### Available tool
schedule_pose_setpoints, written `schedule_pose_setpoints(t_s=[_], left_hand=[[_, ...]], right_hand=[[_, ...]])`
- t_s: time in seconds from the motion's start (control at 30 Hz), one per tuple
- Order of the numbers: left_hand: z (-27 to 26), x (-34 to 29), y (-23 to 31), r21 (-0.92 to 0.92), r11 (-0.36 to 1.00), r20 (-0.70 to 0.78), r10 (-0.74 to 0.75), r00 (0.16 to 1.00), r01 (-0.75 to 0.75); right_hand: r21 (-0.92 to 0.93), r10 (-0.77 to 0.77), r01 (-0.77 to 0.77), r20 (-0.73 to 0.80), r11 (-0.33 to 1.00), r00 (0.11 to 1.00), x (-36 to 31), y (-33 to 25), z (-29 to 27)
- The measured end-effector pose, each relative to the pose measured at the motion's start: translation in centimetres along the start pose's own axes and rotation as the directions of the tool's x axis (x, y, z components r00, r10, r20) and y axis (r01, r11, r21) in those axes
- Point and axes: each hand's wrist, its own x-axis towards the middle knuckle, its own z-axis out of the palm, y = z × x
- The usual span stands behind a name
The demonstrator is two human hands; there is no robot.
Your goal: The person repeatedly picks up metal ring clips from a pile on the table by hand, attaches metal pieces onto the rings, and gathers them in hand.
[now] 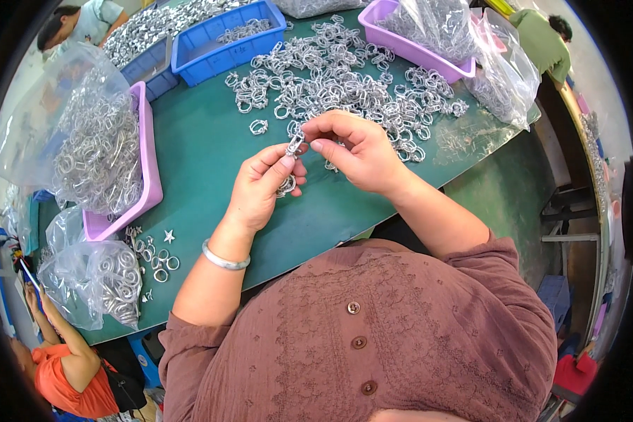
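Note:
My left hand (259, 184) is closed, pinching a silver metal ring (295, 145) between thumb and fingers. Another silver ring (286, 186) shows lower down, against the curled fingers of the same hand. From the right, my right hand (359, 151) reaches to the upper end of the pinched ring, thumb and forefinger drawn together on it; the fingers partly cover the contact. Just beyond both hands spreads a loose heap of similar silver rings (344, 84) on the green tabletop (197, 148). One ring piece (258, 127) lies apart at the heap's near left.
A purple tray (150, 165) with bagged rings stands left; another purple tray (429, 60) is at the far right. A blue bin (183, 60) sits at the back. Near left lie a bag of spiral parts (119, 281) and a small star (169, 236). Other people are around the table.

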Motion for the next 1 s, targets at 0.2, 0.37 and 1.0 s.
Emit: schedule_pose_setpoints(t_s=[0.2, 0.37, 1.0], left_hand=[[-0.4, 0.0, 0.3, -0.146, 0.986, 0.086, -0.072, 0.994, 0.084], [-0.5, 0.1, 0.4, -0.208, 0.965, 0.118, -0.137, 0.983, 0.160], [-1.6, 0.4, 0.1, -0.523, 0.829, 0.174, -0.123, 0.977, 0.198]], right_hand=[[-0.018, 0.064, -0.063, 0.031, 0.998, 0.997, 0.1, -0.2, 0.0], [0.001, 0.152, -0.152, 0.032, 0.988, 0.988, 0.1, 0.0, -0.1], [-0.234, -0.032, 0.045, 0.056, 0.971, 0.998, 2.5, 1.1, -1.4]])
